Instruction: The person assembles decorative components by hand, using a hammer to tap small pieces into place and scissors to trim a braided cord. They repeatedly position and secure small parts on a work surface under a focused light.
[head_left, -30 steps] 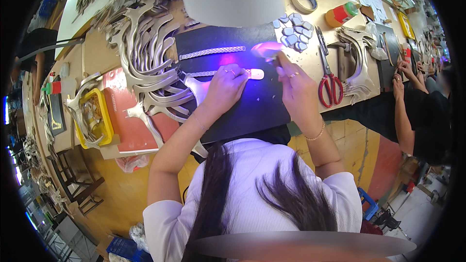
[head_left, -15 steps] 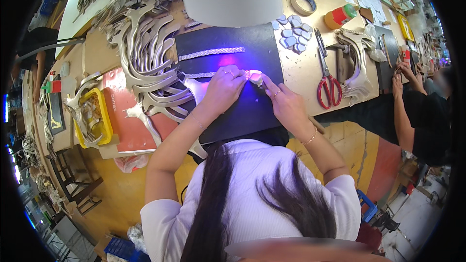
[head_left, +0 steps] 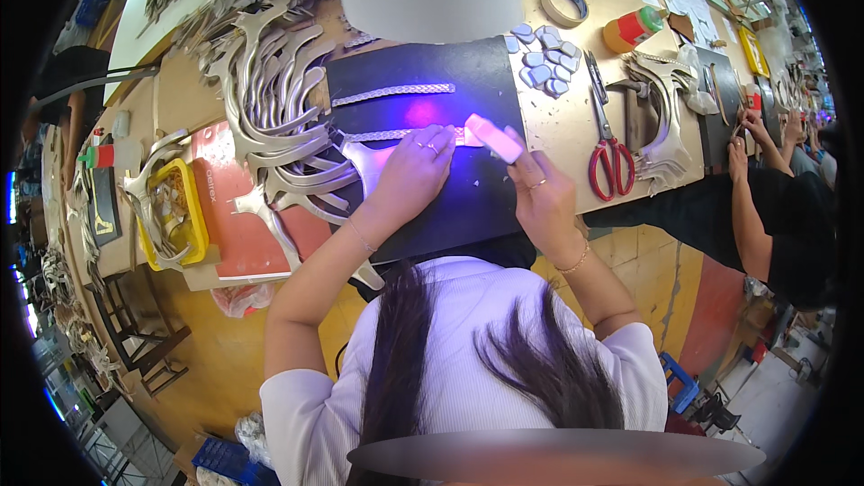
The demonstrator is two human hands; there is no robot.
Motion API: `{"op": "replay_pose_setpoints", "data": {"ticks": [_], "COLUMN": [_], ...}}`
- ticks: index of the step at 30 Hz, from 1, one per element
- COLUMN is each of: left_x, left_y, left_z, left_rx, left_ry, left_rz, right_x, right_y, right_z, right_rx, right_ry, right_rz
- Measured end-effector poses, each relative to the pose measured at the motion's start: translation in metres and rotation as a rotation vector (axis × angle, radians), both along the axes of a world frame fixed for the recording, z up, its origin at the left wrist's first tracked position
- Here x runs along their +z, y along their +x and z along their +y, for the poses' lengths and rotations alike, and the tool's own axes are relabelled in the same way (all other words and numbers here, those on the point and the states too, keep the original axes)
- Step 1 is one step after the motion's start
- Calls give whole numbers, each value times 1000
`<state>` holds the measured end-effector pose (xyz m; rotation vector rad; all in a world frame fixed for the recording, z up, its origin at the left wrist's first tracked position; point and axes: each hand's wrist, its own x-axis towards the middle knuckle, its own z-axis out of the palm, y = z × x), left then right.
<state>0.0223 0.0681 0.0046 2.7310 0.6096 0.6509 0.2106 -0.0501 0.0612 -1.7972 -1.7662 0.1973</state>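
On the black work mat (head_left: 477,207), my left hand (head_left: 416,166) presses down on a silver braided strap (head_left: 382,136), fingers bent together over it. The strap joins a wider silver strap piece (head_left: 363,162), partly beneath that hand. My right hand (head_left: 544,198) is closed around a pale, block-shaped tool (head_left: 494,139), blurred and lit pink; its exact kind is unclear. The tool is just right of the strap's end, beside my left fingertips. Farther up the mat lies a second braided strap (head_left: 394,93). A red and blue glow falls between the straps.
Silver strap pieces (head_left: 261,117) are piled left of the mat, near a yellow basket (head_left: 193,207). To the right lie blue-grey pads (head_left: 547,58), red-handled scissors (head_left: 611,166), a tape roll (head_left: 564,5) and a bottle (head_left: 630,30). A co-worker's hand (head_left: 740,157) is farther right.
My right hand has drawn back to the right and turned, and the pale tool in it has lifted into fuller view. My left hand stays nearly in place on the strap.
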Motion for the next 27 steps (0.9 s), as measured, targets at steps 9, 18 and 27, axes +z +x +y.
{"op": "replay_pose_setpoints", "data": {"ticks": [9, 18, 27], "left_x": [1, 0, 39], "left_y": [-1, -1, -45], "left_z": [-4, -1, 29], "left_rx": [-1, -16, -133], "left_ry": [22, 9, -44], "left_rz": [72, 78, 336], "right_x": [7, 6, 2], "right_y": [4, 9, 16], "right_z": [7, 20, 28], "right_rx": [-3, 1, 41], "right_ry": [32, 46, -427], "right_rz": [23, 28, -190]}}
